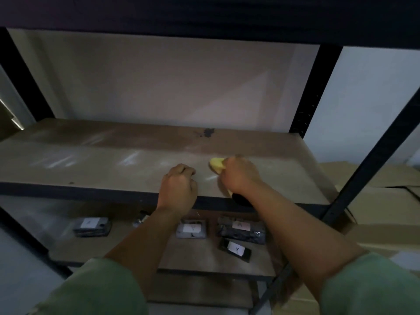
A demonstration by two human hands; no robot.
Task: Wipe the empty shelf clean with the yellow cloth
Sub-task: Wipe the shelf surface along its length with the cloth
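A single letter "A" is printed on white labels stuck to four dark packages [241, 229] lying on the lower shelf [113, 248].

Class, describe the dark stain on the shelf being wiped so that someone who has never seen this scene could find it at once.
Start at the black metal rack and find the empty shelf, the brown board at hand height. Follow it to its back edge by the wall, right of centre, beyond the right hand gripping the yellow cloth. The dark stain lies there, a black splotch, unlike the pale streaks elsewhere.
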